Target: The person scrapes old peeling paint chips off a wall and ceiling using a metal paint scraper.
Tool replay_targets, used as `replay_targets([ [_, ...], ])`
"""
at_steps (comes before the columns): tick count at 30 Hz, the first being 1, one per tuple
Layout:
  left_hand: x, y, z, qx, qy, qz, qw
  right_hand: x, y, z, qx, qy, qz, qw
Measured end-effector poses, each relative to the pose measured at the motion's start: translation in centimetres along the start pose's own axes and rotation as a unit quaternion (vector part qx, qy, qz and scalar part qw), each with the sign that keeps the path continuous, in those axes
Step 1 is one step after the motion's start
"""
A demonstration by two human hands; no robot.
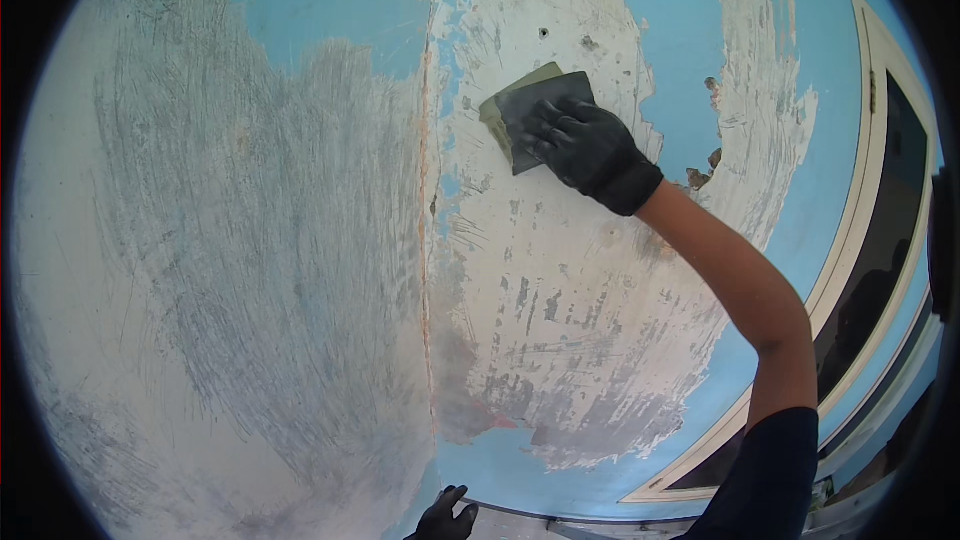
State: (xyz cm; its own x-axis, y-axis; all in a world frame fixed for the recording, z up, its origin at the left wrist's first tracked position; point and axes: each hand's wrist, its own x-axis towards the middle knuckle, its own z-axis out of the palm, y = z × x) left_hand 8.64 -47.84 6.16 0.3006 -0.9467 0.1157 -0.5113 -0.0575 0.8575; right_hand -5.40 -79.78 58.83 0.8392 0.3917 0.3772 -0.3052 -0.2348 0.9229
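Note:
My right hand (pixel 587 146), in a black glove, presses a dark grey sheet of sandpaper (pixel 551 90) flat on the wall. A greenish sheet edge (pixel 495 116), perhaps its folded underside, shows along the upper left. Under and around it the wall (pixel 570 240) has lost much of its blue paint, baring pale, patchy plaster. At the bottom of the view is my left hand (pixel 448 516), also black-gloved, with thumb and fingers apart and nothing seen in it. It is low down near the wall corner; whether it touches the wall, I cannot tell.
An inner corner (pixel 426 240) with a cracked, orange-brown line runs down between two wall faces. The left wall (pixel 262 240) is grey and heavily scratched. Chipped holes (pixel 701 174) mark the right wall. Further right stands a cream window frame (pixel 847 225) with dark glass.

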Motion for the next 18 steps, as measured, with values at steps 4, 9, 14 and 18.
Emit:
replay_targets([
  [4, -0.1, -0.8, -1.9, -0.006, 0.017, -0.02, 1.0, -1.3, 6.8, -1.2, 0.021, -0.005, 0.243, 0.97],
  [9, 0.8, -1.9, -4.0, -0.003, 0.045, 0.016, 0.999, -0.9, 5.5, 1.8, 0.019, -0.001, -0.07, 0.997],
  [14, 1.5, 0.0, -4.7, -0.044, 0.024, 0.029, 0.998, 1.1, 5.8, 2.3, -0.102, -0.03, 0.136, 0.985],
  [18, 2.5, 2.2, -5.3, -0.033, -0.019, 0.049, 0.998, 0.9, 6.8, 2.7, 0.122, -0.04, 0.127, 0.984],
])
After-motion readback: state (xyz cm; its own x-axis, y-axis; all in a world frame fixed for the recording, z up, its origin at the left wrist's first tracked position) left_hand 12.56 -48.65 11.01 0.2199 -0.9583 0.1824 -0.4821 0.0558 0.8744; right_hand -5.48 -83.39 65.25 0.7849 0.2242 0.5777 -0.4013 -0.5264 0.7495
